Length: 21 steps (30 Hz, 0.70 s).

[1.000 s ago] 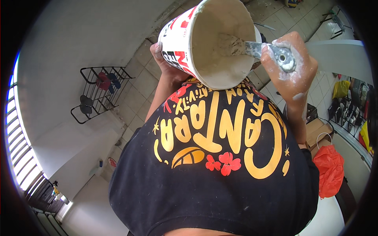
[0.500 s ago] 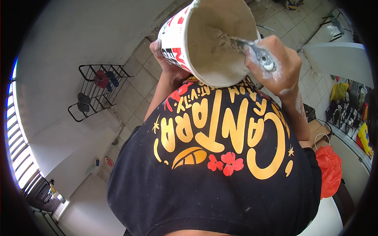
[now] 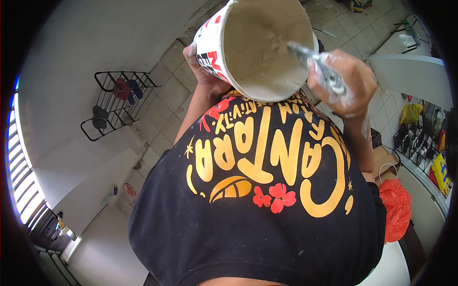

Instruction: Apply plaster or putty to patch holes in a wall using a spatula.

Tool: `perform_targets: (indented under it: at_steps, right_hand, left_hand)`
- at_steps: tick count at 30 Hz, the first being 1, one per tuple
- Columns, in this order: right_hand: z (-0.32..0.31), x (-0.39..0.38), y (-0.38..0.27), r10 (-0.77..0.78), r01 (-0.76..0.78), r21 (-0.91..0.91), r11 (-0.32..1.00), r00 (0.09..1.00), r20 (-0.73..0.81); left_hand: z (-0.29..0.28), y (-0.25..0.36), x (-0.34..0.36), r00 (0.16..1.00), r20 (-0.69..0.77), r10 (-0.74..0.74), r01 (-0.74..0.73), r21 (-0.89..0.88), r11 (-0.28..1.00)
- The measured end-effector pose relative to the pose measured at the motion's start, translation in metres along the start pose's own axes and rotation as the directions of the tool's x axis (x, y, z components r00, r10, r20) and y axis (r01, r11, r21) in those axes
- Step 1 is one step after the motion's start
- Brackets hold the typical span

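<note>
A white bucket [image 3: 265, 57] with red and black print is tipped toward me, and pale, thick paste coats its inside. My left hand [image 3: 202, 76] grips its left side from below, fingers wrapped round the wall. Smeared with white paste, my right hand [image 3: 346, 83] is closed round the grey handle of what looks like a putty knife [image 3: 303, 51]. Its working end points left across the bucket's right rim, over the mouth. Motion blurs this tool, so its blade shape is unclear. The bucket's lower part rests near my black printed shirt [image 3: 257, 229].
A black wire rack [image 3: 119, 102] with slippers stands by the left wall. On the right are a red plastic bag [image 3: 395, 209], a cardboard box [image 3: 381, 159] and a shoe rack [image 3: 420, 143]. Pale floor tiles [image 3: 164, 114] stretch beneath; a folding chair [image 3: 410, 33] stands far right.
My right hand has moved right and slightly down, drawing the putty knife's end out of the paste toward the rim. The left hand still holds the bucket, which has shifted slightly.
</note>
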State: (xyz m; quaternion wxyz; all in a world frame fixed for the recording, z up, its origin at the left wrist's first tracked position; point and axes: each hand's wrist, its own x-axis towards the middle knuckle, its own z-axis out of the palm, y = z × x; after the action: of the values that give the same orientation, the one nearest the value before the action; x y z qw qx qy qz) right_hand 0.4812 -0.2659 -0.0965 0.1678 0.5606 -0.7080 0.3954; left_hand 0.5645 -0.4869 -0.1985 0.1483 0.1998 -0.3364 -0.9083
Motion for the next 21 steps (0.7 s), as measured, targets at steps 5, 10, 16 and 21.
perform_targets:
  at_steps: [5,10,16,21]
  right_hand:
    - [0.005,-0.009,0.0,-0.035,0.039,-0.045,0.998,0.995,0.094]
    - [0.004,-0.003,-0.002,-0.048,0.049,0.022,0.999,0.998,-0.032]
    - [0.008,-0.012,0.002,-0.081,0.091,-0.085,0.992,0.989,0.12]
    - [0.006,-0.006,0.0,-0.059,0.048,0.106,0.993,0.993,0.1]
  left_hand:
    - [0.0,-0.001,0.0,1.0,-0.005,0.0,0.0,-0.002,1.0]
    - [0.003,-0.003,0.001,1.0,-0.009,-0.013,0.013,0.005,1.0]
    - [0.004,-0.004,-0.002,1.0,-0.004,-0.027,0.027,0.005,1.0]
    - [0.004,-0.004,-0.005,0.999,-0.02,-0.033,0.033,0.007,0.999]
